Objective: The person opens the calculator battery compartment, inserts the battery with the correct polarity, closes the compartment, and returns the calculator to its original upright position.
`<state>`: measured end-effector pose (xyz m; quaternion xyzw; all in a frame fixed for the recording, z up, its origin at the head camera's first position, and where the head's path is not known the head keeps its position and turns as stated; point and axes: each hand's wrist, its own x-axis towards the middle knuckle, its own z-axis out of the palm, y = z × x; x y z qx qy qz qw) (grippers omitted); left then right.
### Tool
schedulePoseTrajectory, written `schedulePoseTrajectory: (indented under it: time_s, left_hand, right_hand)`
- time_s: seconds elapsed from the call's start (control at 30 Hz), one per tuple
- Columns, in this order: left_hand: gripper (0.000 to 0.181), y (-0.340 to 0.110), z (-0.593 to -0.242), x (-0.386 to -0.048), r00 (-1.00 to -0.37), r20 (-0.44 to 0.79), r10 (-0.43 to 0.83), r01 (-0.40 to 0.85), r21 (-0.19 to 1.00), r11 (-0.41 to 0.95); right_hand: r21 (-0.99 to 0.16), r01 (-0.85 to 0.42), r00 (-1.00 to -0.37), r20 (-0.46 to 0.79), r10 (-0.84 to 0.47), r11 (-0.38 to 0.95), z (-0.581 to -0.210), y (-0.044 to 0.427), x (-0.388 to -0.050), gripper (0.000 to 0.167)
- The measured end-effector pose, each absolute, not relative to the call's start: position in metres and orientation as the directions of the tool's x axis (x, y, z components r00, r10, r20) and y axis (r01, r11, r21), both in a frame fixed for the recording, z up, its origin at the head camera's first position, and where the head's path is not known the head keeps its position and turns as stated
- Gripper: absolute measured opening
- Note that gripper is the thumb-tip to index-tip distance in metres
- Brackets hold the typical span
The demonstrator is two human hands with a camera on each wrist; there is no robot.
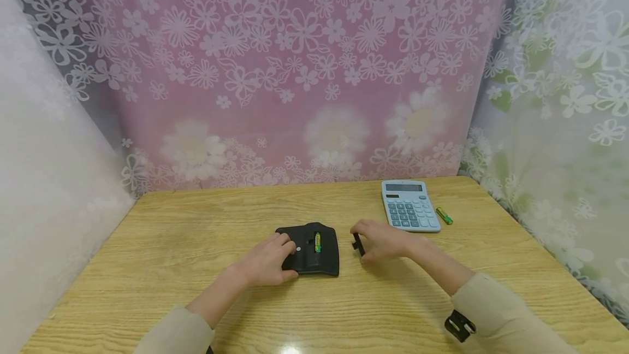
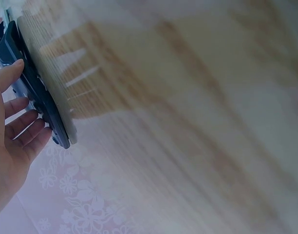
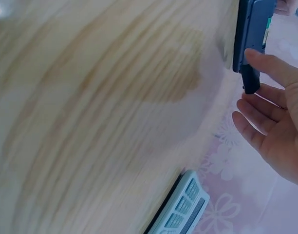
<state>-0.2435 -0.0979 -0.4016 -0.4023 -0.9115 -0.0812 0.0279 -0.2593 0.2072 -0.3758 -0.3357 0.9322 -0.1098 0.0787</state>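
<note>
A black device (image 1: 326,258) lies on the table with its back up, and a green battery (image 1: 318,242) sits in its open compartment. My left hand (image 1: 267,258) holds the device by its left part; in the left wrist view my left hand (image 2: 12,126) has the thumb on one face and the fingers at the edge. Just right of the device, my right hand (image 1: 385,241) pinches a small black cover (image 1: 359,245) between thumb and fingers. The right wrist view shows my right hand (image 3: 280,112) with the cover (image 3: 250,80) beside the device (image 3: 253,29).
A light blue calculator (image 1: 411,206) lies at the back right of the wooden table (image 1: 196,223), with another green battery (image 1: 444,216) at its right. Floral curtains (image 1: 295,70) hang behind and at both sides.
</note>
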Motion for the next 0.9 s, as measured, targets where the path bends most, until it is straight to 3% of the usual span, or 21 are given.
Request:
schedulePoseTrajectory:
  time_s: [0.43, 0.9]
  left_hand:
    - [0.037, -0.098, -0.403, -0.243, -0.677, 0.119, 0.727, 0.736, 0.126, 0.665]
    - [0.039, -0.097, -0.401, -0.243, -0.682, 0.112, 0.722, 0.731, 0.108, 0.674]
  right_hand:
    - [-0.355, -0.598, -0.786, 0.086, -0.612, 0.718, -0.370, 0.174, -0.263, 0.062]
    - [-0.457, -0.592, -0.781, 0.123, -0.612, 0.664, -0.373, 0.153, -0.266, 0.056]
